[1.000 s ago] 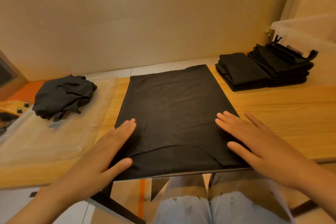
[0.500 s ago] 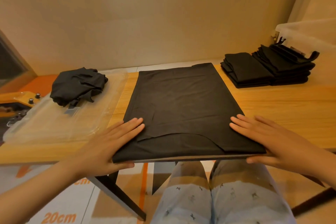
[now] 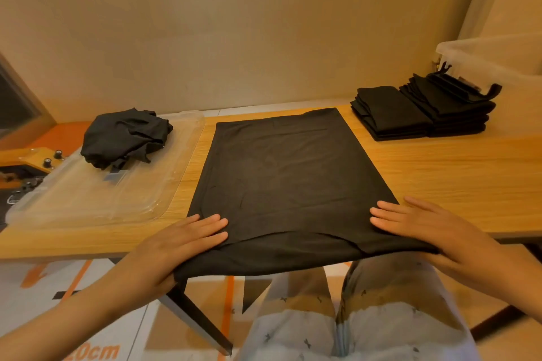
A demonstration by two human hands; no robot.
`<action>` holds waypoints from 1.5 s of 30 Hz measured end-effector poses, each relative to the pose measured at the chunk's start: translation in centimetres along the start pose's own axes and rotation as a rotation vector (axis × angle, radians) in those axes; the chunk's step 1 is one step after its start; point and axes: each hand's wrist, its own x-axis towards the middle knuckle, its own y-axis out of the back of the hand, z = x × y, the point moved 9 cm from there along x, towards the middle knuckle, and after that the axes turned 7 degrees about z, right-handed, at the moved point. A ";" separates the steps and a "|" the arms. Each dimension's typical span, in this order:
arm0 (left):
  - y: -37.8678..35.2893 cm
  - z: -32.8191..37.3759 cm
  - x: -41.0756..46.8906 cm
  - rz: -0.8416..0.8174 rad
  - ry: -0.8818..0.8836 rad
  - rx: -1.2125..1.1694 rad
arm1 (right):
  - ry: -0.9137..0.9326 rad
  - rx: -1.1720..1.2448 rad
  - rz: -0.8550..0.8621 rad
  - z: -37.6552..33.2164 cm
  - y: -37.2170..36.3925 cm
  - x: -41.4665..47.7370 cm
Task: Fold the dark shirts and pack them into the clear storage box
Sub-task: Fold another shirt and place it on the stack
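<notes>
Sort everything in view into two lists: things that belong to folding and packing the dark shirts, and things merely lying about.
Job in hand:
spread shirt
left hand and right hand, at its near edge
crumpled shirt on clear tray
folded stacks
clear storage box

Lying about:
yellow knobbed device
orange floor markings

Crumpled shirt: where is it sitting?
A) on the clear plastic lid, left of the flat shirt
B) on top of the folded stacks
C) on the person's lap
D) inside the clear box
A: the crumpled shirt lies on the clear plastic lid, to the left of the flat shirt. The folded stacks are far off at the right end of the table.
</notes>
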 end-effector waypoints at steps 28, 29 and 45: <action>-0.1 -21.5 16.4 0.089 1.119 -0.786 | -0.920 0.311 0.183 18.8 1.4 24.6; -0.3 -22.2 16.5 0.120 1.128 -0.718 | -0.918 0.278 0.197 19.1 1.2 24.8; 0.3 -23.7 15.6 0.261 1.181 -0.381 | -0.739 0.213 0.232 18.8 0.2 28.0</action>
